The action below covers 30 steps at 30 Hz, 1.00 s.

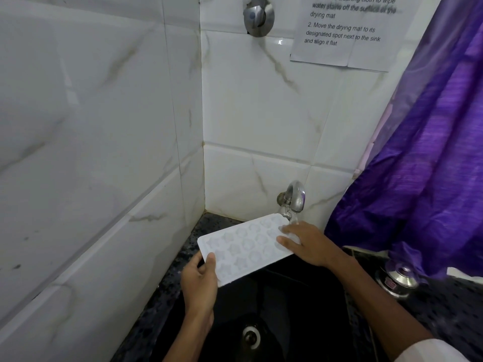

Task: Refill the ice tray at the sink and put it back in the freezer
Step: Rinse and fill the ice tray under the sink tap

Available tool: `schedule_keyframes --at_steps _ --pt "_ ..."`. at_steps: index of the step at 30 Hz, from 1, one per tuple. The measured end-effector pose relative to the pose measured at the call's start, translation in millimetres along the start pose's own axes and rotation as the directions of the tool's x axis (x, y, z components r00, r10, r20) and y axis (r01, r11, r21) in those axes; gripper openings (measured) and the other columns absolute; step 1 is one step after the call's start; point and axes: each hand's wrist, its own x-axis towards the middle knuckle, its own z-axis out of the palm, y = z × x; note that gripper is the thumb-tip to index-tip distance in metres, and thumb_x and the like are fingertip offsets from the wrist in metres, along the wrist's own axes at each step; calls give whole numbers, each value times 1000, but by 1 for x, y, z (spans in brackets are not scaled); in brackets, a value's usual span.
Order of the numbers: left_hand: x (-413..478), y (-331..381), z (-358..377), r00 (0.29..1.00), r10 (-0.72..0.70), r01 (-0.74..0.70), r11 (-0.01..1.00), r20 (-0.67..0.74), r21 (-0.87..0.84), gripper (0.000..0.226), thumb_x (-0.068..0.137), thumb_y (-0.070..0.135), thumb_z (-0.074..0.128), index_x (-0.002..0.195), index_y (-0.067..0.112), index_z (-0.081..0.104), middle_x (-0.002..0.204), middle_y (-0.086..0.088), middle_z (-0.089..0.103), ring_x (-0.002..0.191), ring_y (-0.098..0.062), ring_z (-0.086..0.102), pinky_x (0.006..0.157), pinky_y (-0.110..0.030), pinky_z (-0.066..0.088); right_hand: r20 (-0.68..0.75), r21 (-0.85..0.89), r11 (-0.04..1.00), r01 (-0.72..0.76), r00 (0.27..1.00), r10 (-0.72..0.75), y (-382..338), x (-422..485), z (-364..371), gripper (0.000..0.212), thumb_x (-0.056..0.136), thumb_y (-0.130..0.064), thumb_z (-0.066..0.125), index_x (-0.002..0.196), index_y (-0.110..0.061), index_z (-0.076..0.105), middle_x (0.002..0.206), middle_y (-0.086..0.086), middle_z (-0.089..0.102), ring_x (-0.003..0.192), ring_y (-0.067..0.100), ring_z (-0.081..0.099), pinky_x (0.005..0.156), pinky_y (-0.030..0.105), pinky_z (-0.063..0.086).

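Note:
A white ice tray (245, 248) with several small shaped cavities hangs level over the black sink (295, 304). My left hand (200, 280) grips its near left corner, thumb on top. My right hand (307, 242) holds its far right end, fingers lying across the top. That end sits right under the spout of a chrome tap (294, 197) on the tiled wall. A thin stream of water seems to run from the spout onto the tray by my right fingers. The freezer is out of sight.
The sink drain (251, 335) lies below. A speckled dark counter (167, 291) edges the sink on the left, against white marble-look tiles. A purple curtain (428, 163) hangs at right above a steel lidded pot (397, 279). A paper notice (347, 32) and a second tap (257, 18) are higher on the wall.

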Motion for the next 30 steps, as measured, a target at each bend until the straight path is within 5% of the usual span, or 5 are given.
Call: schedule_keyframes --at_steps 9,14,17,22,30 --pt "2 1 3 1000 2 -2 1000 -20 -26 20 101 19 56 114 13 70 88 2 79 79 -11 76 62 -23 56 -170 234 972 -9 984 50 -5 -13 1 67 88 -56 62 139 -19 43 142 -1 51 125 18 50 98 27 41" --pt "2 3 8 1000 7 -8 999 -27 -37 22 101 18 56 117 11 70 88 3 79 77 -9 76 58 -16 55 -214 217 976 -6 975 54 -1 -24 1 47 79 -69 60 104 -30 54 112 -10 58 94 10 60 73 19 44" --pt "3 5 10 1000 6 -7 999 -27 -41 22 101 18 56 117 11 69 89 4 78 77 -7 75 56 -14 54 -199 113 993 26 980 -3 0 -25 -2 56 77 -74 50 104 -25 58 113 -9 61 102 12 58 81 21 44" --pt "4 9 14 999 20 -22 998 -42 -58 21 101 18 56 117 13 69 94 2 77 78 -6 75 58 -14 55 -123 19 1000 1 992 1 0 -19 -1 66 87 -69 50 133 -22 57 153 1 40 138 19 40 112 34 32" --pt "3 12 11 999 18 -22 997 -44 -72 18 101 16 55 97 26 69 78 13 77 75 -3 74 54 -12 53 -86 -39 999 21 996 -24 -2 -13 -5 80 82 -77 42 127 -14 60 137 4 53 124 18 51 101 30 41"
